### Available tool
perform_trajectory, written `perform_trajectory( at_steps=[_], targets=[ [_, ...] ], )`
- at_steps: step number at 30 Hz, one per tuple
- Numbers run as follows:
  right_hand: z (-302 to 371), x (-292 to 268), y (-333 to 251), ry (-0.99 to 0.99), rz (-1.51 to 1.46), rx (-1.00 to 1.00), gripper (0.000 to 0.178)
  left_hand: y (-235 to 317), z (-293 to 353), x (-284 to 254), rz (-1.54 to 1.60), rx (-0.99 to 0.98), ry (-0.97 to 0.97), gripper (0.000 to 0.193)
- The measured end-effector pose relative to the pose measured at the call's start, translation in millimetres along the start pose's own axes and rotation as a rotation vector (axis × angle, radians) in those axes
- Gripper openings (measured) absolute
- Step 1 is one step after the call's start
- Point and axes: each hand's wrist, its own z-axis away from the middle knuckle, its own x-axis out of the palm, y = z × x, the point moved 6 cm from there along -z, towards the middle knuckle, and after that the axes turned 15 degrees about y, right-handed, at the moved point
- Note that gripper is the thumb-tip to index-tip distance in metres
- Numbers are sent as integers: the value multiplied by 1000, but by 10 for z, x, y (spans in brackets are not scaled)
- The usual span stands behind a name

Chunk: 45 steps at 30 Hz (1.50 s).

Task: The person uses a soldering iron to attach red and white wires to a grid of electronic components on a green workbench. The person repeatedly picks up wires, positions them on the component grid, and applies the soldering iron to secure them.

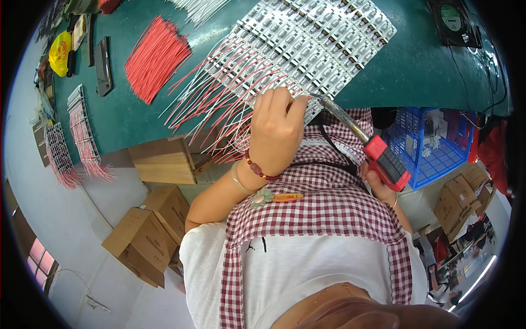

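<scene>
My left hand (276,129) is closed in a pinch at the near edge of a panel of small circuit boards (323,46). A wire, mostly hidden by the fingers, is held at the fingertips. Red and white wires (224,101) fan out from the panel's left side, some passing behind my left wrist. My right hand (379,187) grips a soldering iron (386,162) by its red and black handle. The iron's metal tip lies beside my left fingertips, at the panel's edge; I cannot tell whether it touches.
On the green table (219,46) lie a bundle of red wires (157,59), white wires (200,8) and a phone (102,67). Two wired strips (83,126) sit at the left edge. A round-faced black device (453,22) stands far right; a blue crate (433,145) is below.
</scene>
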Motion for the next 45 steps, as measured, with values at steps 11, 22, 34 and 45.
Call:
perform_trajectory(
  at_steps=[11, 22, 34, 45],
  targets=[
    [-132, 41, -180, 17, -14, 1, 19, 14, 17, 11, -19, -16, 13, 13],
    [-159, 32, -269, 43, -32, -29, 20, 18, -5, 19, -22, -23, -19, 11],
    [9, -71, -53, 9, -7, 1, 19, 34, -16, 49, -150, 9, -61, 9],
    [65, -51, -24, 44, 8, 8, 18, 83, 46, 41, 0, -19, -15, 13]
  ],
)
